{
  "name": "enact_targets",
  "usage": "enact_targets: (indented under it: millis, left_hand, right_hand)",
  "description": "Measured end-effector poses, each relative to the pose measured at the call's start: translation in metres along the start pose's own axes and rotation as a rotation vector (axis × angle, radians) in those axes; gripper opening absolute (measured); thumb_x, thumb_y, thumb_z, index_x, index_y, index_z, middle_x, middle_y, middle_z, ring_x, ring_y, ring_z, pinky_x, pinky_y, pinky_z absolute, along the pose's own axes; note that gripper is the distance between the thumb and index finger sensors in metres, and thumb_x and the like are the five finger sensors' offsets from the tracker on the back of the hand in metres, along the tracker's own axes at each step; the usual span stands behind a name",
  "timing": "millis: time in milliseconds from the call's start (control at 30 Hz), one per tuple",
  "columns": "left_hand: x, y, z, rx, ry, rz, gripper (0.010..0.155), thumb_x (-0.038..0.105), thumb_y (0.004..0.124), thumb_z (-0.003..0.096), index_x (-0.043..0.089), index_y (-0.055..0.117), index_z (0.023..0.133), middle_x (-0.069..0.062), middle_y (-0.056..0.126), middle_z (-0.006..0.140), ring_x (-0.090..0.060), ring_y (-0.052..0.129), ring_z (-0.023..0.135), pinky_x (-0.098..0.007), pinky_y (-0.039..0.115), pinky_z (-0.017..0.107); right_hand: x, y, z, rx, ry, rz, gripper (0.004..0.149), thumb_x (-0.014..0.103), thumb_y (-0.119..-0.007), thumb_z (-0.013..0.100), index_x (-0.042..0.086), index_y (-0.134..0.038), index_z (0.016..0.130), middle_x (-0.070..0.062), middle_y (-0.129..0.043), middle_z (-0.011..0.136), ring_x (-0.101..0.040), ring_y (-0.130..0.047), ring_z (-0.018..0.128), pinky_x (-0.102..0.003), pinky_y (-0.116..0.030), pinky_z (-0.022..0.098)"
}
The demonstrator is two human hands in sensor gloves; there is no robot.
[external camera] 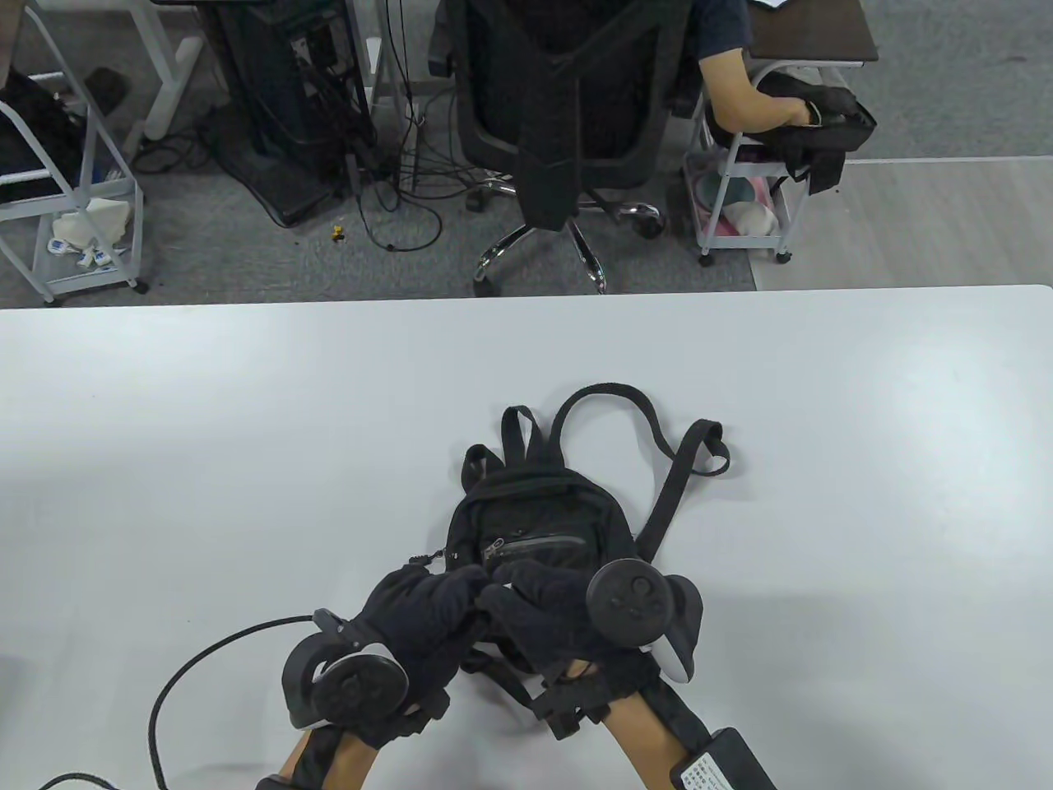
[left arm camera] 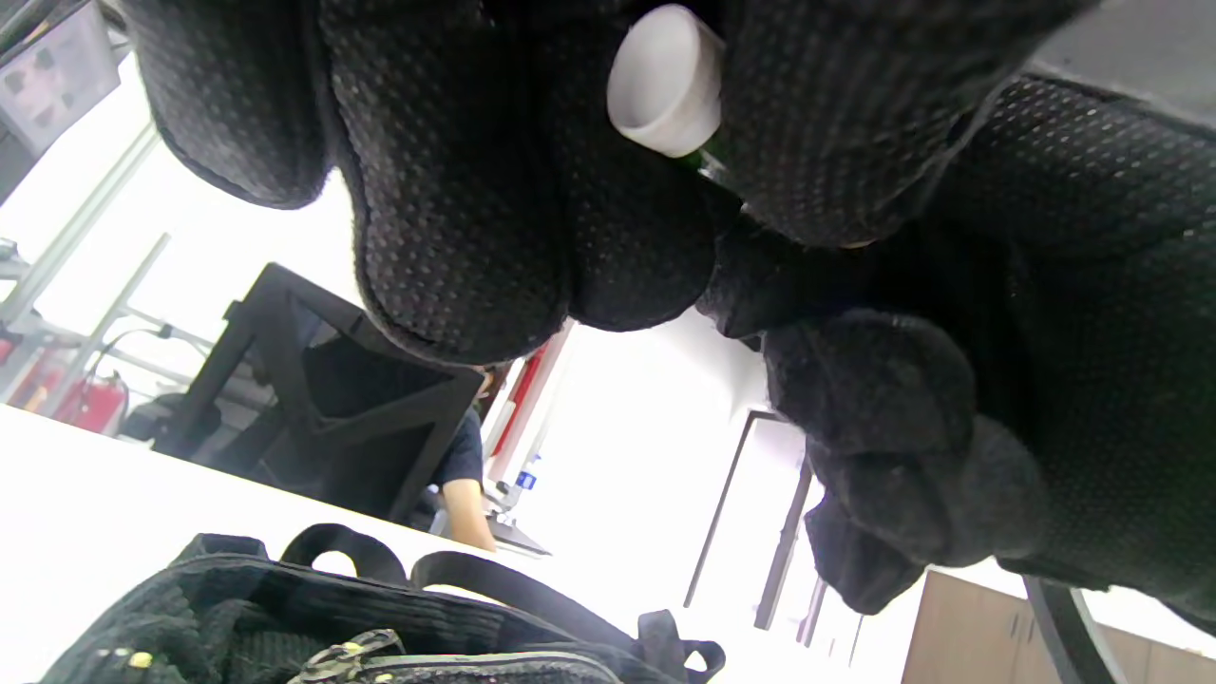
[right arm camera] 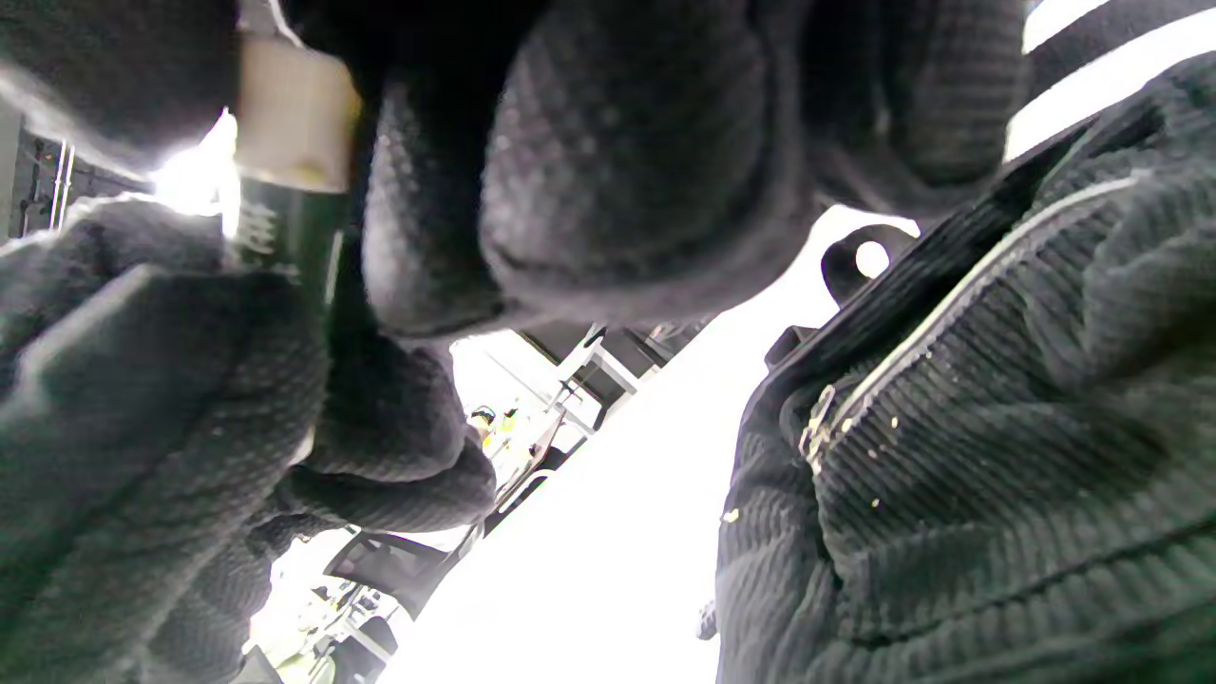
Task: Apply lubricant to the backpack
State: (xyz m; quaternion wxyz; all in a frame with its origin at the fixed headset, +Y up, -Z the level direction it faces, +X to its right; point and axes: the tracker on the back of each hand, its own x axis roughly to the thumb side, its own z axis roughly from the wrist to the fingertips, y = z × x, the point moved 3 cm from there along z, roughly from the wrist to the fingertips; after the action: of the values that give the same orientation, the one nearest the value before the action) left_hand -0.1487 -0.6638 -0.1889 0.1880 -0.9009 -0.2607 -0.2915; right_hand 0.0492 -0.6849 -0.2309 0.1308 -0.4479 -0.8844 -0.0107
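While our hands meet low in the middle of the table view, the backpack (external camera: 539,527) lies flat on the white table (external camera: 206,428) just above them, its straps (external camera: 658,461) looping toward the upper right and its front-pocket zipper (external camera: 535,545) running across just above our fingertips. Our left hand (external camera: 411,625) sits at lower centre-left, curled, and our right hand (external camera: 547,609) sits just right of it, fingers bent and touching the left fingers over the lower edge of the bag. Between them we hold a small lubricant bottle (right arm camera: 285,228): in the right wrist view, at the upper left, its dark green body is wrapped by the left fingers (right arm camera: 171,399), while its pale cap (right arm camera: 294,114) sits against the right fingers (right arm camera: 608,152) at the top. In the left wrist view the white cap (left arm camera: 665,81) shows at the top centre, wedged between gloved fingers (left arm camera: 456,190); we cannot tell whether the cap is on tight or loosened. The bag's ribbed black fabric fills the right of the right wrist view, its zipper running diagonally, and it lies along the bottom edge of the left wrist view. A black cable (external camera: 189,666) curves from the left tracker (external camera: 354,683) at lower left.
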Motion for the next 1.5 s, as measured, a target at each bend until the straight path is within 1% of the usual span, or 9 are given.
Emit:
enact_targets:
  millis: [267, 567, 900, 967, 1033, 1133, 1300, 1400, 1500]
  left_hand:
    - [0.006, 0.012, 0.003, -0.046, 0.006, 0.05, 0.057, 0.042, 0.08, 0.0419, 0.005, 0.087, 0.085, -0.008, 0.104, 0.062, -0.032, 0.111, 0.045, -0.062, 0.083, 0.052]
    - [0.007, 0.02, 0.006, -0.152, -0.006, -0.149, 0.058, 0.042, 0.078, 0.0421, 0.005, 0.088, 0.085, -0.007, 0.105, 0.061, -0.031, 0.112, 0.044, -0.061, 0.084, 0.053]
    - [0.003, 0.015, 0.008, -0.214, -0.006, -0.309, 0.058, 0.042, 0.078, 0.0424, 0.006, 0.088, 0.086, -0.007, 0.105, 0.062, -0.03, 0.112, 0.045, -0.062, 0.083, 0.055]
    - [-0.007, 0.016, 0.005, -0.262, -0.026, -0.265, 0.057, 0.041, 0.078, 0.0423, 0.005, 0.088, 0.086, -0.008, 0.105, 0.062, -0.031, 0.112, 0.046, -0.062, 0.082, 0.055]
    - [-0.024, 0.016, 0.0, -0.297, -0.066, -0.23, 0.056, 0.044, 0.079, 0.0437, 0.008, 0.087, 0.087, -0.006, 0.105, 0.065, -0.029, 0.113, 0.049, -0.062, 0.083, 0.056]
    - [-0.033, 0.019, 0.002, -0.301, -0.108, -0.406, 0.056, 0.039, 0.082, 0.0447, 0.008, 0.083, 0.091, -0.011, 0.102, 0.071, -0.036, 0.11, 0.055, -0.068, 0.077, 0.058]
    - [-0.04, 0.016, 0.001, -0.244, -0.14, -0.381, 0.058, 0.039, 0.084, 0.0453, 0.016, 0.074, 0.097, -0.011, 0.099, 0.076, -0.038, 0.111, 0.058, -0.07, 0.078, 0.057]
    - [-0.047, 0.015, -0.002, -0.204, -0.174, -0.445, 0.056, 0.04, 0.084, 0.0465, 0.016, 0.074, 0.097, -0.016, 0.096, 0.08, -0.043, 0.109, 0.06, -0.072, 0.077, 0.056]
    - [-0.051, 0.009, -0.005, -0.126, -0.18, -0.44, 0.056, 0.045, 0.081, 0.0463, 0.018, 0.078, 0.095, -0.016, 0.094, 0.084, -0.045, 0.107, 0.063, -0.073, 0.076, 0.056]
  right_hand:
    - [-0.005, 0.005, -0.001, -0.017, 0.01, 0.124, 0.045, 0.053, -0.09, 0.041, 0.033, -0.087, 0.081, 0.003, -0.102, 0.06, -0.008, -0.109, 0.034, -0.036, -0.091, 0.044]
    - [-0.002, 0.018, -0.003, 0.016, 0.252, 0.092, 0.034, 0.051, -0.091, 0.041, 0.045, -0.089, 0.074, 0.006, -0.102, 0.059, -0.009, -0.109, 0.037, -0.033, -0.092, 0.056]
    - [0.012, 0.026, -0.012, 0.013, 0.354, 0.064, 0.035, 0.049, -0.091, 0.04, 0.045, -0.088, 0.074, 0.007, -0.101, 0.062, -0.01, -0.107, 0.043, -0.033, -0.087, 0.064]
    - [0.006, 0.05, -0.011, -0.097, 0.329, 0.101, 0.035, 0.049, -0.091, 0.04, 0.047, -0.087, 0.074, 0.009, -0.1, 0.062, -0.009, -0.106, 0.044, -0.032, -0.086, 0.065]
    - [-0.002, 0.071, -0.01, -0.08, 0.296, 0.178, 0.035, 0.048, -0.091, 0.041, 0.043, -0.088, 0.076, 0.005, -0.1, 0.063, -0.012, -0.106, 0.043, -0.036, -0.086, 0.062]
    - [-0.008, 0.086, -0.013, -0.123, 0.282, 0.043, 0.039, 0.05, -0.088, 0.043, 0.041, -0.087, 0.081, 0.006, -0.1, 0.065, -0.014, -0.107, 0.045, -0.042, -0.085, 0.059]
    - [0.005, 0.105, -0.02, -0.214, 0.262, -0.136, 0.04, 0.051, -0.084, 0.045, 0.044, -0.085, 0.085, 0.007, -0.095, 0.073, -0.018, -0.101, 0.053, -0.048, -0.079, 0.061]
    - [0.007, 0.113, -0.022, -0.236, 0.203, -0.247, 0.04, 0.05, -0.084, 0.046, 0.044, -0.087, 0.085, 0.005, -0.089, 0.081, -0.02, -0.097, 0.06, -0.05, -0.076, 0.063]
    - [0.003, 0.118, -0.02, -0.241, 0.156, -0.408, 0.043, 0.049, -0.085, 0.044, 0.042, -0.086, 0.086, 0.004, -0.09, 0.08, -0.019, -0.098, 0.059, -0.049, -0.077, 0.062]
